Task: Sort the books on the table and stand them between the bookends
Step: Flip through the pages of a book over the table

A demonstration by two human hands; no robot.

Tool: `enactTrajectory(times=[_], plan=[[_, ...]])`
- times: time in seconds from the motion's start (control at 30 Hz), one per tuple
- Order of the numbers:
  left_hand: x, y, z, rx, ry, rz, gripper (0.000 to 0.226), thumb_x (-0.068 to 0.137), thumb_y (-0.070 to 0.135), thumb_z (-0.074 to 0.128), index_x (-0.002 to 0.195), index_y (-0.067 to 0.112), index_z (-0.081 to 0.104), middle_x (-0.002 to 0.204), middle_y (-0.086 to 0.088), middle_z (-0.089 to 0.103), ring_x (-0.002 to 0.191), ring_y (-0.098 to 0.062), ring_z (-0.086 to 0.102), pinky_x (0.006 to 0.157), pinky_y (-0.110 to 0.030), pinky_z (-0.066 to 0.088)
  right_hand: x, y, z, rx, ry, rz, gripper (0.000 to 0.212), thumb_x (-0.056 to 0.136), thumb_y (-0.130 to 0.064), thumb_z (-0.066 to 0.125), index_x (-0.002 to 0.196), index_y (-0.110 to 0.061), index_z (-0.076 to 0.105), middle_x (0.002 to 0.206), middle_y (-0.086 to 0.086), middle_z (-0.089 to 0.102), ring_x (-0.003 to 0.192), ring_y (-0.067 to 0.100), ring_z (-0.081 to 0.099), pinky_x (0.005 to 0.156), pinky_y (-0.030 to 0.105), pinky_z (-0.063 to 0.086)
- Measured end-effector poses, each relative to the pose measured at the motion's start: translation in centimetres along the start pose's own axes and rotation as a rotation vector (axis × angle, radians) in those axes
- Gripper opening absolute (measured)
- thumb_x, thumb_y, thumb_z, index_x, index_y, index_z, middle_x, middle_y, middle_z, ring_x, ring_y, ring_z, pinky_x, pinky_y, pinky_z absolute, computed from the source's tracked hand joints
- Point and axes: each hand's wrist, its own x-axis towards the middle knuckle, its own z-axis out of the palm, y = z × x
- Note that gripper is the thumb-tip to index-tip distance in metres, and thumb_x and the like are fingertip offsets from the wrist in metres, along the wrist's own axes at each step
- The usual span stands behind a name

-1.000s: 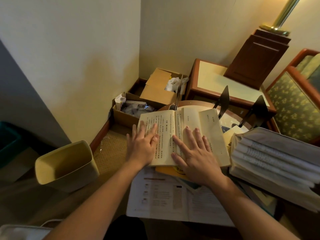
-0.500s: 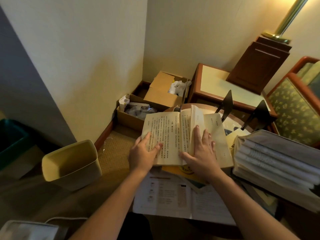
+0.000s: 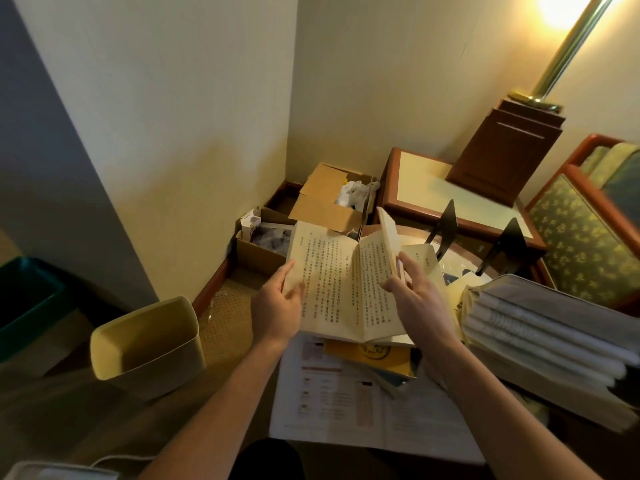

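An open paperback (image 3: 343, 285) with vertical printed text lies half raised over a yellow book (image 3: 372, 355) on the table. My left hand (image 3: 277, 306) holds its left edge, thumb on the page. My right hand (image 3: 419, 299) grips the right block of pages, which stands lifted toward the spine. Two black bookends (image 3: 443, 225) (image 3: 507, 245) stand upright behind it on the round table. A thick stack of white-edged books (image 3: 540, 337) lies at the right.
An open printed booklet (image 3: 346, 407) lies at the table's near edge. On the floor to the left sit a cream waste bin (image 3: 145, 344) and cardboard boxes (image 3: 325, 199). A side table (image 3: 426, 185), a lamp base and an armchair (image 3: 588, 237) stand behind.
Both hands went from lying flat on the open pages to taking hold of the book's edges. The right pages have been lifted and are folding over toward the left.
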Motion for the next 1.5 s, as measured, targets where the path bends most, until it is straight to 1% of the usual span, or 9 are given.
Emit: enactTrajectory(times=[0.1,0.27,0.53,0.67,0.83,0.97,1.17,1.3,1.5], plan=[[0.3,1.2,-0.4,-0.087,-0.022,0.028,0.046,0.102,0.018,0.052,0.146,0.031,0.048,0.132,0.007,0.061,0.102,-0.001,0.061,0.075,-0.024,0.06,-0.5,-1.9,0.6,-0.002,-0.095,-0.074,0.069,0.098,-0.036,0.058,0.157,-0.033,0.022,0.145,0.004,0.052,0.095,0.001,0.059,0.059,0.015,0.054],[0.9,2.7,-0.6,-0.268,-0.085,-0.002,0.041,0.106,0.03,0.044,0.147,0.034,0.047,0.139,0.008,0.057,0.118,-0.006,0.057,0.091,-0.033,0.057,-0.8,-2.7,2.8,-0.357,-0.247,-0.22,0.077,0.096,-0.056,0.051,0.158,-0.038,0.009,0.164,-0.007,0.022,0.143,0.016,0.035,0.109,0.045,0.045],[1.2,1.9,-0.5,-0.2,-0.127,-0.072,0.052,0.102,0.035,0.053,0.152,0.033,0.038,0.135,0.009,0.058,0.111,-0.008,0.06,0.071,-0.023,0.057,0.3,-0.8,1.5,-0.429,-0.411,-0.17,0.082,0.096,-0.056,0.053,0.155,-0.048,-0.003,0.167,-0.007,-0.001,0.147,0.025,0.029,0.112,0.041,0.037],[1.3,1.6,-0.6,-0.196,-0.125,-0.112,0.052,0.102,0.035,0.052,0.152,0.034,0.037,0.138,0.007,0.056,0.115,-0.011,0.058,0.08,-0.034,0.06,0.2,0.3,1.6,-0.602,-0.48,-0.248,0.112,0.08,-0.069,0.066,0.15,-0.052,-0.02,0.167,-0.009,-0.011,0.149,0.024,0.024,0.116,0.043,0.031],[1.3,1.6,-0.6,-0.193,-0.133,-0.119,0.051,0.103,0.035,0.051,0.152,0.036,0.037,0.142,0.007,0.055,0.123,-0.014,0.056,0.093,-0.045,0.057,0.1,0.7,2.1,-0.635,-0.368,-0.32,0.103,0.089,-0.06,0.061,0.153,-0.046,-0.018,0.168,-0.007,-0.003,0.145,0.024,0.034,0.113,0.044,0.038],[1.6,1.9,-0.7,-0.126,-0.127,-0.095,0.05,0.104,0.035,0.047,0.153,0.028,0.037,0.146,0.0,0.053,0.13,-0.021,0.052,0.103,-0.047,0.051,-0.3,0.9,3.0,-0.63,-0.333,-0.305,0.095,0.088,-0.078,0.039,0.152,-0.044,-0.022,0.167,-0.011,-0.006,0.144,0.022,0.035,0.113,0.045,0.04],[0.9,2.0,-0.8,-0.238,-0.159,-0.175,0.051,0.102,0.048,0.046,0.151,0.034,0.04,0.13,0.002,0.062,0.102,-0.014,0.066,0.082,-0.041,0.061,-0.1,1.6,4.0,-0.921,-0.438,-0.363,0.098,0.081,-0.09,0.022,0.156,-0.038,-0.014,0.165,-0.003,-0.017,0.153,0.024,-0.011,0.124,0.048,-0.002],[0.6,-0.2,0.1,0.021,-0.194,-0.144,0.078,0.089,0.046,0.07,0.155,0.031,0.03,0.141,0.001,0.054,0.111,-0.018,0.062,0.081,-0.039,0.061,1.1,2.2,3.5,-1.036,-0.45,-0.4,0.085,0.08,-0.085,-0.006,0.156,-0.046,0.002,0.166,0.005,-0.012,0.15,0.034,-0.018,0.121,0.061,-0.005],[0.0,-2.4,1.2,0.088,-0.276,-0.171,0.086,0.087,0.051,0.069,0.157,0.031,0.023,0.146,-0.003,0.046,0.114,-0.013,0.054,0.071,-0.02,0.052,3.5,4.5,1.9,-1.02,-0.324,-0.263,0.063,0.096,-0.07,0.018,0.154,-0.051,0.0,0.163,0.0,-0.026,0.146,0.033,-0.03,0.12,0.061,-0.008]])
